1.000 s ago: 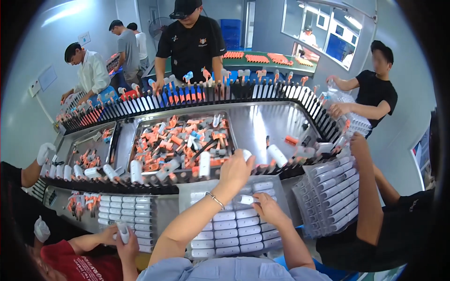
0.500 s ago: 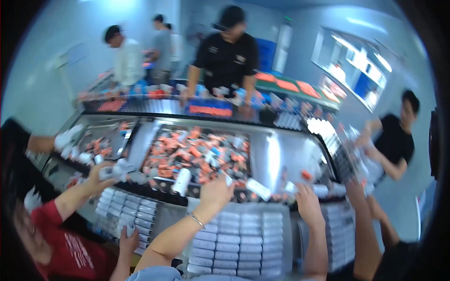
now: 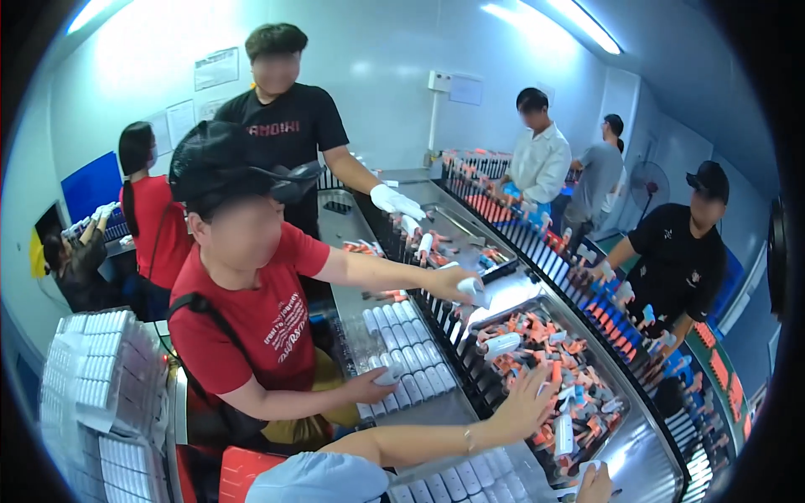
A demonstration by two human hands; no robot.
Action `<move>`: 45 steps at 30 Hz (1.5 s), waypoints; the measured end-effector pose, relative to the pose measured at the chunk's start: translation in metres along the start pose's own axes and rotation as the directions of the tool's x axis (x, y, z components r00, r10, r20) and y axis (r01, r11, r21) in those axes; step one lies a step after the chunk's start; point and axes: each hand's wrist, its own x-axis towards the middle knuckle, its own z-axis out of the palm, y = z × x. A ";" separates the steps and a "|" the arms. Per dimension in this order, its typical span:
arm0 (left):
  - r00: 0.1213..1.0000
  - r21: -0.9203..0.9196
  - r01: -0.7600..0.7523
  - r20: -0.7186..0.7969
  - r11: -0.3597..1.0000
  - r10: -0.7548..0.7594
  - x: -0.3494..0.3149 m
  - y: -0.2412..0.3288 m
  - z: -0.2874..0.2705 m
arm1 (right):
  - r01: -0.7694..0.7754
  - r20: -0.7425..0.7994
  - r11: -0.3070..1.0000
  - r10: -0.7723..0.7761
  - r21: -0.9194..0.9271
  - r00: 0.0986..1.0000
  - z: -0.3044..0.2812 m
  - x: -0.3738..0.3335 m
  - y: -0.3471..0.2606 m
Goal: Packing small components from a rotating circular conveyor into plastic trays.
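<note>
My left hand (image 3: 527,407), with a bracelet at the wrist, is open, fingers spread over a pile of small orange, grey and white plastic parts (image 3: 591,394) in a metal tray. It seems to hold nothing. Low in the view, my right hand (image 3: 597,486) is partly cut off by the lower edge, its fingers closed on a small white plastic piece (image 3: 589,471). A white plastic casing (image 3: 564,436) lies between my hands on the near side of the pile. Another white casing (image 3: 503,344) rests farther left. Rows of white casings (image 3: 461,480) sit in a clear tray below my left forearm.
At my left, a co-worker in a red shirt (image 3: 281,310) reaches across with white pieces in both hands. Past them stands a person with a white glove (image 3: 394,201). A dark slotted rack (image 3: 562,260) runs along the table's far side. Stacked clear trays (image 3: 105,369) stand far left.
The view has swung to the left, bringing the red-shirted co-worker fully in. My left hand's fingers, bent at the parts before, are now spread. My right hand sits lower in the view.
</note>
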 end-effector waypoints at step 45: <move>0.619 -0.155 0.558 0.732 0.816 -0.284 -0.162 -0.002 0.033 | 0.338 0.006 0.941 -0.338 0.023 0.941 0.135 -0.104 0.021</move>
